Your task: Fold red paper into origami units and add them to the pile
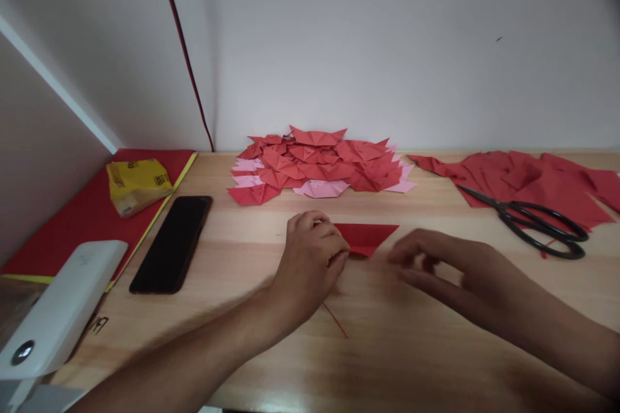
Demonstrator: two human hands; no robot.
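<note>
A folded piece of red paper (369, 237) lies at the middle of the table, its long edge away from me and its right corner pointed. My left hand (316, 248) covers its left end, fingers curled down and gripping it. Just beyond the paper's right corner is my right hand (436, 264), slightly blurred, thumb and forefinger apart with nothing seen between them. A thin red paper strip (336, 321) lies on the table below my left hand.
Folded red and pink paper pieces (320, 171) are heaped against the wall. Black-handled scissors (537, 222) rest by loose red paper (523, 174) at right. On the left are a phone (172, 244), a white power bank (68, 303), a yellow packet (138, 184) and a red sheet (72, 222).
</note>
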